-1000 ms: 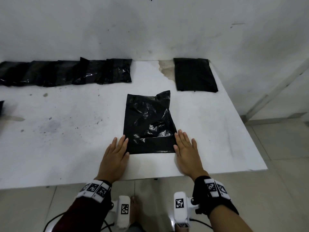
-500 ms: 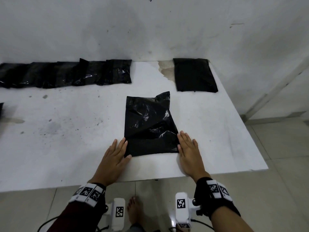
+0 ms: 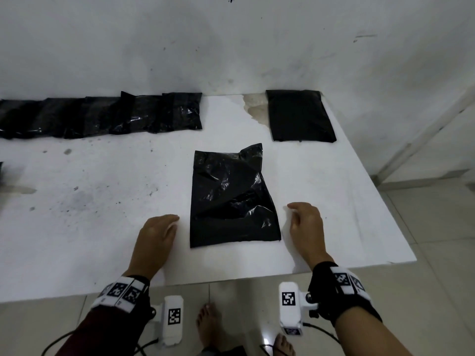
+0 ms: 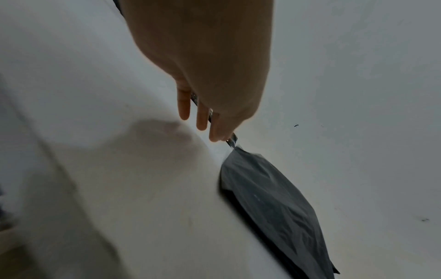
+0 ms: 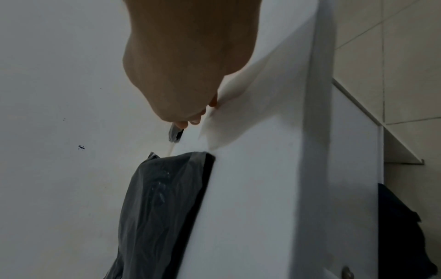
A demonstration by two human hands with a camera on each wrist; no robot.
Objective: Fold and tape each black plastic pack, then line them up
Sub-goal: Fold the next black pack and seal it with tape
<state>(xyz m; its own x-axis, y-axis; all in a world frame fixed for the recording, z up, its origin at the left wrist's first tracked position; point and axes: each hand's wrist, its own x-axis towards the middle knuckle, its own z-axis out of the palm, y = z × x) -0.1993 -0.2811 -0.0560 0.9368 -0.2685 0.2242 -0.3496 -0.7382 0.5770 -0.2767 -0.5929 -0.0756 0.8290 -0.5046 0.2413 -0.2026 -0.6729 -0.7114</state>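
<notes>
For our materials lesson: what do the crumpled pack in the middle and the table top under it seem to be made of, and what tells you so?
Pack: thin black plastic film, glossy; it shows sharp creases and bright glints.
Table top: a hard, smooth white board, matt and stained, perhaps laminate or painted; its thin, straight edge suggests a sheet, but the core cannot be told.

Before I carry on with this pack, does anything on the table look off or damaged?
The centre pack lies crumpled, its far right corner sticking up and its sides skewed. At the table's far edge a brownish stain sits beside the flat pack. One piece in the left row pokes above its neighbours. Neither hand touches the pack.
</notes>
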